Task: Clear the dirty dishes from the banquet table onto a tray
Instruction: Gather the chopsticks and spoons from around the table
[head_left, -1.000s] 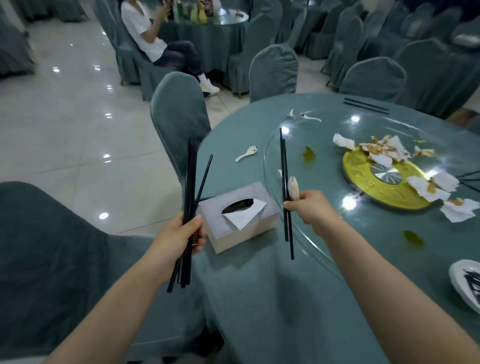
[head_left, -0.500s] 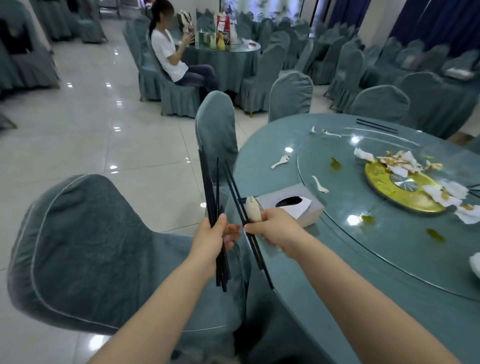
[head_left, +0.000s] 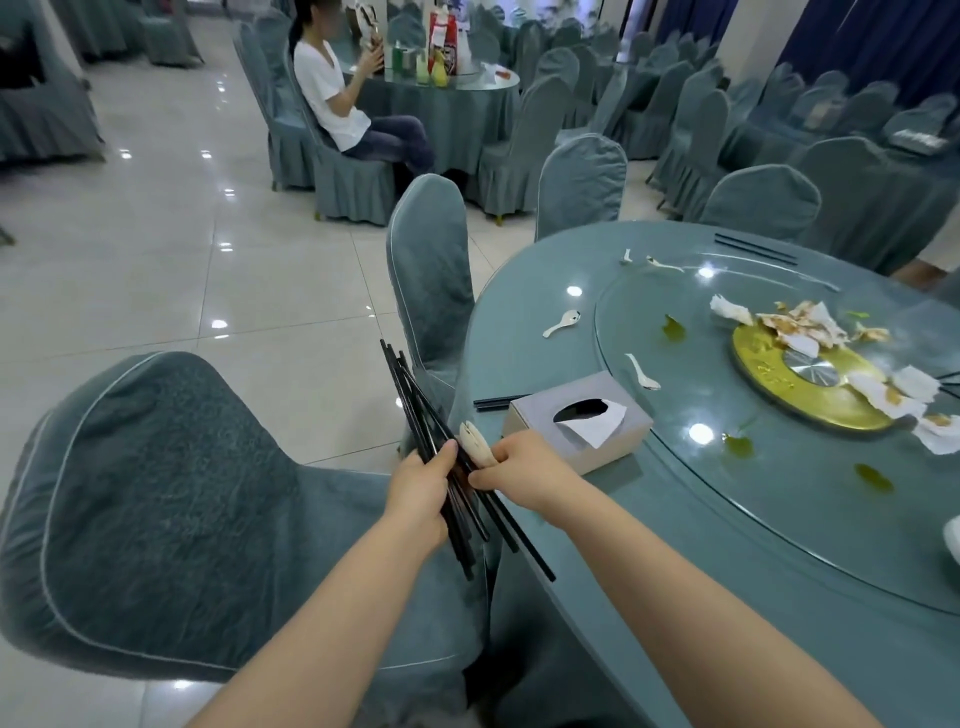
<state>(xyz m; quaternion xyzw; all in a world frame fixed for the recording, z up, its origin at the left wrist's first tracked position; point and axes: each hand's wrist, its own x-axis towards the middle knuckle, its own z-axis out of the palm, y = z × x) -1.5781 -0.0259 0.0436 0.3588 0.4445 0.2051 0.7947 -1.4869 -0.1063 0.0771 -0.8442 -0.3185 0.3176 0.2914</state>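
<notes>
A bundle of black chopsticks (head_left: 415, 410) is gripped in the left hand (head_left: 422, 488), fingers curled tight around it, held off the table edge above a covered chair (head_left: 156, 499). A white spoon (head_left: 475, 441) is pinched in the right hand (head_left: 524, 478), which also touches the chopsticks. More spoons (head_left: 562, 323) and soiled napkins (head_left: 800, 325) are left on the table (head_left: 727, 597), beside a tissue box (head_left: 582, 421).
</notes>
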